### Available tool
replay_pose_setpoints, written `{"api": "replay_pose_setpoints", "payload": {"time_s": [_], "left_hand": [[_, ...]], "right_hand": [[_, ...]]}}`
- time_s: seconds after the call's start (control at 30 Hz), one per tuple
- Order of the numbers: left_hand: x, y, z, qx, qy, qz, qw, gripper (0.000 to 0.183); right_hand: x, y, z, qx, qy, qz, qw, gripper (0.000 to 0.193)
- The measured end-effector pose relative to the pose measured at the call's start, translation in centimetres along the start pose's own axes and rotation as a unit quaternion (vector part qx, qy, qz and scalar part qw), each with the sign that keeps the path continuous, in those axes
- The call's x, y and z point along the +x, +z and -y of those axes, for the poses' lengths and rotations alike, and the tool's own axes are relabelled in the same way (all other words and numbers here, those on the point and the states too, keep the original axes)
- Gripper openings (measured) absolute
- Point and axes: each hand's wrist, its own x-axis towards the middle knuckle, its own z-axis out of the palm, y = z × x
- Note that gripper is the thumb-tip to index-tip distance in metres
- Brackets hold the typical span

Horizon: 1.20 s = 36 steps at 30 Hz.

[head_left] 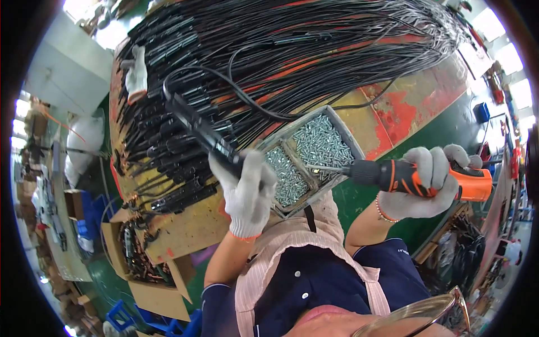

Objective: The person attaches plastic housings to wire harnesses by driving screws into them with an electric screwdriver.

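My left hand [247, 188], in a white knit glove, is closed around one end of a long black plastic housing [197, 128] with a black cable at its far end. The housing tilts up and to the left, above a pile of similar parts. My gloved right hand [429, 188] grips an orange and black cordless screwdriver [368, 172] lying level and pointing left. Its thin bit [325, 168] reaches over a divided tray [349, 135]. Small silvery screws [320, 137] fill both compartments. Whether the bit touches any screw, I cannot tell.
Many black cables [337, 73] with black housings [182, 196] cover the worn yellow and red table [188, 227]. A white glove [136, 76] lies on the pile at far left. Below the table's left end stands an open cardboard box [160, 300] holding dark parts.
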Motion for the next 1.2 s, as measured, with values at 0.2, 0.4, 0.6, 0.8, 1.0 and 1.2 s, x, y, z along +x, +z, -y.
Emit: {"api": "replay_pose_setpoints", "payload": {"time_s": [0.2,0.4,0.6,0.8,1.0,1.2], "left_hand": [[7.1,15.3,1.1,0.039,0.032,0.202,0.978,0.077],[17.3,18.7,5.5,0.405,0.075,0.245,0.878,0.086],[20.1,6.7,0.5,0.917,0.207,0.234,0.248,0.05],[16.3,-1.2,-2.2,0.881,0.227,0.169,0.38,0.042],[7.4,-6.9,-2.1,0.666,0.567,0.05,0.483,0.035],[-4.3,-20.8,-4.5,0.724,0.412,-0.126,0.538,0.016]], "right_hand": [[0.2,-3.9,3.9,-0.088,-0.007,-0.067,0.994,0.056],[-0.1,-5.6,6.4,-0.213,-0.004,-0.141,0.967,0.058],[0.1,-4.6,4.7,-0.249,0.179,-0.24,0.921,0.053],[-1.8,-4.3,-6.1,-0.444,0.427,0.018,0.788,0.092],[-3.0,-12.5,-12.6,-0.789,0.149,0.357,0.477,0.075],[-5.0,-2.4,-13.7,-0.654,0.106,0.473,0.581,0.052]]}}
